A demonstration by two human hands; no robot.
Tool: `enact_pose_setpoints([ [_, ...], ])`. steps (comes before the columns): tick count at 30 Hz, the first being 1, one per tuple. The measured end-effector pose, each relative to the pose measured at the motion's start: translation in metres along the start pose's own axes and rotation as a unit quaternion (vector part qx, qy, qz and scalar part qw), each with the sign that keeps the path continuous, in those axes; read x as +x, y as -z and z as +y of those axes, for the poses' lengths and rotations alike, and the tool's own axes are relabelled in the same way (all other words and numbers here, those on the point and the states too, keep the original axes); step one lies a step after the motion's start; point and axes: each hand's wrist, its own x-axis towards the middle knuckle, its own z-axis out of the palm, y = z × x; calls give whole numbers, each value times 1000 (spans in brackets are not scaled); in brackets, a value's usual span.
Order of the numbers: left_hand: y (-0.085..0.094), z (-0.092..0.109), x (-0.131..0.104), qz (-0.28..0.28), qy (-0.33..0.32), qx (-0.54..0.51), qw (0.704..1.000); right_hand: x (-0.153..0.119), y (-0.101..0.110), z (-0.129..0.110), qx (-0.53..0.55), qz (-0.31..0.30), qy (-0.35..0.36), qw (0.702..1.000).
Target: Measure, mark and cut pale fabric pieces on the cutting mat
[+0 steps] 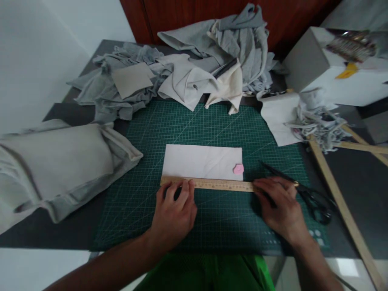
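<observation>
A wooden ruler [222, 184] lies along the near edge of a white rectangular piece of fabric [194, 159]. My left hand [177, 206] presses its bent fingertips on the ruler near its left end. At the other end, my right hand [279, 206] has its fingers closed on the ruler, past the fabric's right edge. A small pink piece that looks like tailor's chalk [238, 169] rests on the fabric's right side. Black-handled scissors [312, 198] lie just right of my right hand, their blades pointing away to the left.
Beneath everything is a green cutting mat [133, 210] on a dark table. Grey cloth [121, 89] is heaped at the back, with a folded fabric stack [66, 161] on the left. At right are fabric scraps [321, 125], wooden strips [339, 198] and a white box [321, 60].
</observation>
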Motion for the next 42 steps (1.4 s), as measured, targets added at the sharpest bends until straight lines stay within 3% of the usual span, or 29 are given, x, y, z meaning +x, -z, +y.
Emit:
enact_pose_setpoints([
  [18,-1,-3,4,14,-5,-9,1000,-1,-2,0,-2,2,-41,999],
  [32,0,2,-2,-22,11,-15,1000,-4,-2,2,-16,12,-8,1000],
  [42,0,-3,3,0,-2,-11,1000,6,0,-6,-17,4,-13,1000],
])
